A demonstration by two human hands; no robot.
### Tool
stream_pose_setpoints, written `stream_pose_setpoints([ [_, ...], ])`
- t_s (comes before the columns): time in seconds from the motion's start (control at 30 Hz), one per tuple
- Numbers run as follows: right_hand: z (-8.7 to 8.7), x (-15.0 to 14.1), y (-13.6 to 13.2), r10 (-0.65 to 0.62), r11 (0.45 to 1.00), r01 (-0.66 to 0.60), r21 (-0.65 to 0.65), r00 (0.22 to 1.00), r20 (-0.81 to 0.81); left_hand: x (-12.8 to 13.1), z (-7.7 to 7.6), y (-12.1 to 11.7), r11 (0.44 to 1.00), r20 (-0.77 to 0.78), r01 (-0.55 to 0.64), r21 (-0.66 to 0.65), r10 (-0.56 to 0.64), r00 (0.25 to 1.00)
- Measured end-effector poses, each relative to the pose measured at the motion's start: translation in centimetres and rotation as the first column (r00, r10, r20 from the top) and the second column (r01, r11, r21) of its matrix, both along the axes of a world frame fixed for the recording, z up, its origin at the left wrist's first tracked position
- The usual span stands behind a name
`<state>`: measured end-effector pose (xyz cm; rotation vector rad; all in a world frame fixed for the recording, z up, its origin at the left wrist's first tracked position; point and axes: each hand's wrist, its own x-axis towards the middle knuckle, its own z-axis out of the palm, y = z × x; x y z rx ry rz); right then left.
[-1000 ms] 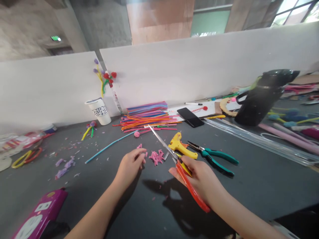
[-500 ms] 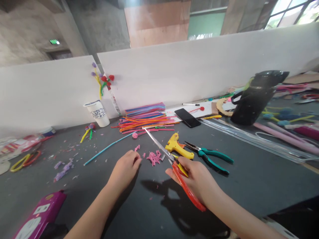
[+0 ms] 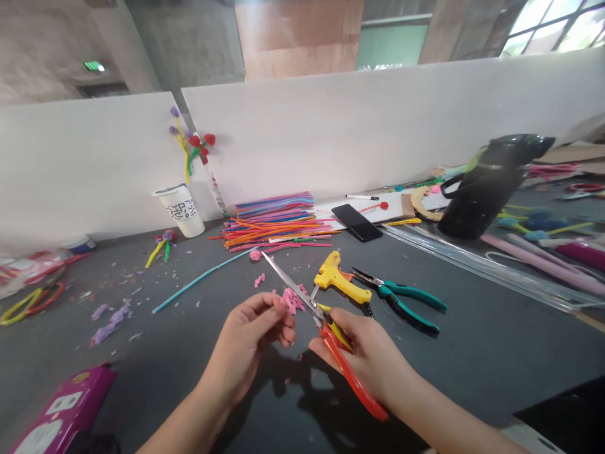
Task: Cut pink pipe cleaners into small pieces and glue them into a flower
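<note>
My right hand (image 3: 362, 343) grips a pair of scissors (image 3: 347, 366) with red and yellow handles, its fingers wrapped round them. The long blade points away to the upper left. Close to the scissors' pivot, my left hand (image 3: 258, 331) is raised with thumb and forefinger pinched together. What lies in that pinch is too small to make out; the fingertips look pinkish. Just behind the fingers is a pile of short pink pipe cleaner pieces (image 3: 293, 301), partly hidden by the hand and blade. A few more pink pieces (image 3: 259, 280) lie further left.
Beyond the scissors lie a yellow glue gun (image 3: 343, 282) and green-handled pliers (image 3: 401, 301). A bundle of pipe cleaners (image 3: 274, 228), a phone (image 3: 357, 222), a paper cup (image 3: 182, 211) and a black jug (image 3: 486, 189) stand or lie toward the white partition. A blue pipe cleaner (image 3: 203, 280) lies left.
My left hand has lifted from the table beside the pink pieces and moved right, toward the scissors, turning so its pinch shows. My right hand keeps the scissors, slightly lower and left.
</note>
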<state>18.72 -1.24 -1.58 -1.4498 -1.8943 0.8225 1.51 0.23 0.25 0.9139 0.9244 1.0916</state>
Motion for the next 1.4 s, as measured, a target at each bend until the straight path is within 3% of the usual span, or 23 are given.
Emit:
stream_pose_setpoints([
  [0.17,-0.1,0.2,-0.4,0.004,0.993,-0.029,0.112,0.976,0.22,-1.1,1.4,0.3,0.982,0.061,-0.173,0.076,0.169,0.984],
  [0.47,-0.3,0.3,-0.7,-0.012,0.954,-0.129,0.269,0.884,0.467,-1.1,1.9,0.0,0.977,0.159,-0.163,0.135,0.141,0.977],
  [1.1,-0.7,0.7,-0.3,-0.124,0.88,-0.156,0.449,0.836,0.534,-1.3,1.9,-0.1,0.96,0.051,-0.21,0.184,0.204,0.978],
  [1.4,-0.7,0.7,-0.4,-0.104,0.897,-0.149,0.415,0.843,0.528,-1.3,1.7,0.0,0.959,0.001,-0.204,0.194,0.208,0.978],
])
